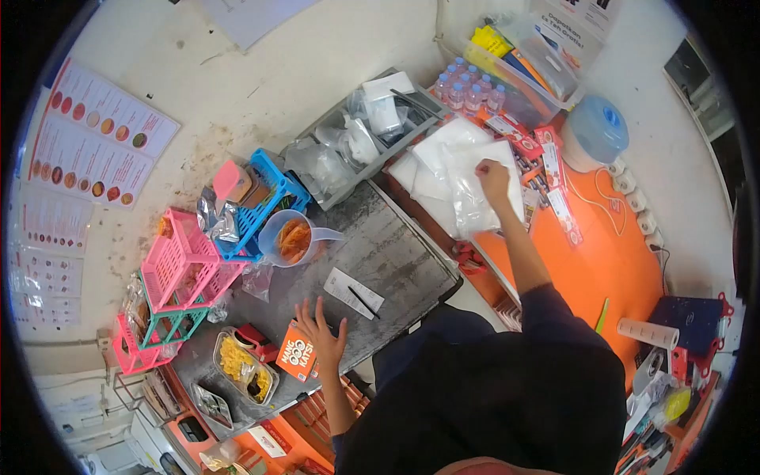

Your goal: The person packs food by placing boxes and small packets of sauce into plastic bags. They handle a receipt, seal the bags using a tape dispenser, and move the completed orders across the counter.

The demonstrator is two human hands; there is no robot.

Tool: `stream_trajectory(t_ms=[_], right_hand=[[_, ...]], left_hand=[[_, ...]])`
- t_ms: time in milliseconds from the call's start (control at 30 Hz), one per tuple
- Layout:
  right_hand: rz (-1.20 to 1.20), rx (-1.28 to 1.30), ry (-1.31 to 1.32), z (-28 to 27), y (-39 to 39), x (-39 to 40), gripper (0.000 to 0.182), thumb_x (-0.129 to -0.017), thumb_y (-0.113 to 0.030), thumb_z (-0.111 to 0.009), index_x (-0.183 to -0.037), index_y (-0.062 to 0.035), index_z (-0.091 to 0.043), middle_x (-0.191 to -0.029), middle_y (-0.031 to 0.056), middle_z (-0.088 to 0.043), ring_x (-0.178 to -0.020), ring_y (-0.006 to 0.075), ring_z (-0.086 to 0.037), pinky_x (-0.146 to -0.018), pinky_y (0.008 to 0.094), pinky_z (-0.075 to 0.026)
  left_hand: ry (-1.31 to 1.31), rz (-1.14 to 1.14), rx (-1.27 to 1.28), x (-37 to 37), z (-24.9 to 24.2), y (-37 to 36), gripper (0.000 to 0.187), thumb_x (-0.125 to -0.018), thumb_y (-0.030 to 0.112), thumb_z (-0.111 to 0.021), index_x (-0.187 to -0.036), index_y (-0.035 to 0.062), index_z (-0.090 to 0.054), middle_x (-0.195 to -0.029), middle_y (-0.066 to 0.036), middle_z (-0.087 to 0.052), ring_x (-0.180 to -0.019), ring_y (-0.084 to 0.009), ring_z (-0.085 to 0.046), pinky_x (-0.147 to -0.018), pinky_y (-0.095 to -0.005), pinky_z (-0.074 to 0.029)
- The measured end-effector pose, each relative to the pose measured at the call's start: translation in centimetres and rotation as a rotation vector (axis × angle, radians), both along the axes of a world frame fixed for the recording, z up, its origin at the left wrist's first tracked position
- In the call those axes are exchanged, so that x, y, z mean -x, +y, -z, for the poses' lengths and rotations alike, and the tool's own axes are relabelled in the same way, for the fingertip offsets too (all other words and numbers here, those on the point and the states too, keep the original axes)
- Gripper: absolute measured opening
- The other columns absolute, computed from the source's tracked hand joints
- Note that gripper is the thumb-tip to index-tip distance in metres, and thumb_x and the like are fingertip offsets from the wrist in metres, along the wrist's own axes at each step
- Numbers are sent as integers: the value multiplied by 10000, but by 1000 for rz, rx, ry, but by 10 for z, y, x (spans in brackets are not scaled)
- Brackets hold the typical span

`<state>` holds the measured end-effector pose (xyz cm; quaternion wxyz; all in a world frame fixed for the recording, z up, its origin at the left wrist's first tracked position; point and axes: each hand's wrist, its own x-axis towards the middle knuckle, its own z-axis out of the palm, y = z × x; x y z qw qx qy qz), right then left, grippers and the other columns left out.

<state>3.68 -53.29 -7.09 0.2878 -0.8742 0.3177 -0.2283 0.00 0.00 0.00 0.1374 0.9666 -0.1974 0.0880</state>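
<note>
My left hand (323, 342) is open, its fingers spread over the edge of an orange box (296, 351) with white "Mang Katsu" lettering on the dark table. Beside that box stands a clear tray (273, 392) of yellow food, with a red object at its upper edge. Over on the orange table, my right hand (494, 179) has its fingers curled together on the top sheet of a stack of translucent plastic bags (467, 207). The fingertips appear to pinch the uppermost bag. A paper slip (342, 286) with a black pen (362, 301) lies between my hands.
A measuring jug (299, 237) with orange food stands near pink and blue baskets (273, 194). A grey divided bin (348, 158) holds plastic packaging. Small bottles (473, 96), red-white boxes (559, 186), a blue-lidded container (595, 131) and a white cable surround the bags.
</note>
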Motion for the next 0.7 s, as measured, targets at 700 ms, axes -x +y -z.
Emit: stream_trajectory(t_ms=[700], right_hand=[[-461, -1213, -1019, -291, 84, 65, 254, -936, -128, -531, -1157, -3, -516, -1078, 73, -609, -979, 139, -595, -864, 271, -486]], left_hand=[[1810, 523, 1669, -40, -54, -274, 666, -837, 360, -628, -1363, 33, -383, -1329, -125, -484, -1246, -328, -443, -1043, -512, -364]])
